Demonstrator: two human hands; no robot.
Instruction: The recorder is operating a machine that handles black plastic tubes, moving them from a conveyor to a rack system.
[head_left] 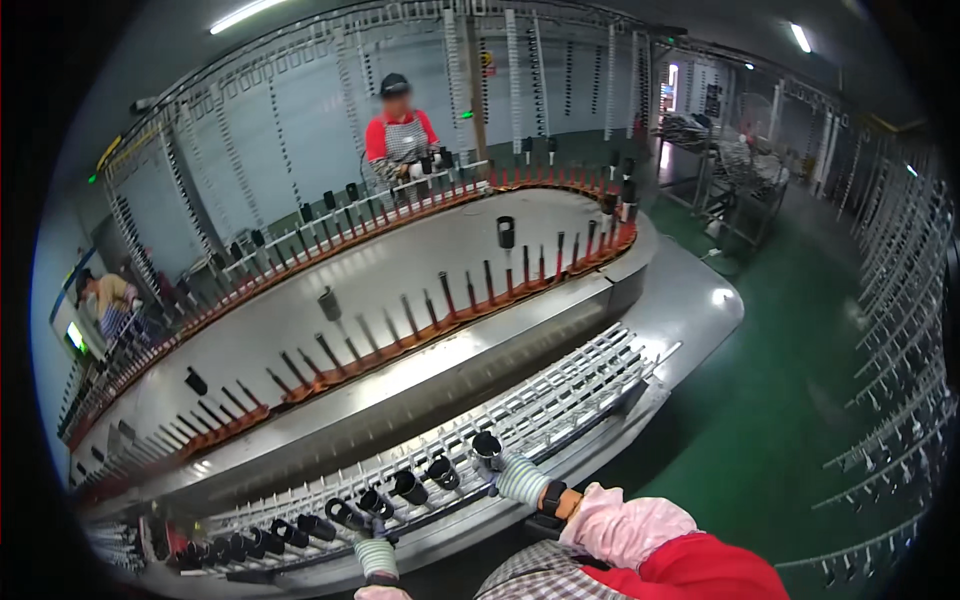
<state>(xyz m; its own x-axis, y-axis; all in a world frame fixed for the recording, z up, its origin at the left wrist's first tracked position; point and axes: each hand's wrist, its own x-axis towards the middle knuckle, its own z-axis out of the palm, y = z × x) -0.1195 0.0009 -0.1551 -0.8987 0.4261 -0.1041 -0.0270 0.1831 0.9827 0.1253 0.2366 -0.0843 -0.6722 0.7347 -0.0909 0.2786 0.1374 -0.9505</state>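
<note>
My right hand [511, 480], in a grey glove with a striped cuff, is closed around the side of a black cup-shaped part [487, 446] with its open end up. That part sits at the right end of a row of similar black cups along a white rack [560, 395]. My left hand [376, 545], gloved alike, is low at the rack's near edge, just below another black cup [374, 502]. Its fingers are mostly hidden, so I cannot tell whether it grips that cup. Other black cups [410, 487] stand between my hands and further left.
Beyond the rack, a looped conveyor [470, 335] carries upright spindles around a metal table [420, 250]. A few black cups [506, 232] stand on that tabletop. A co-worker in red [403, 135] is at the far side, another person [110, 300] at far left. White racks hang at right [890, 440].
</note>
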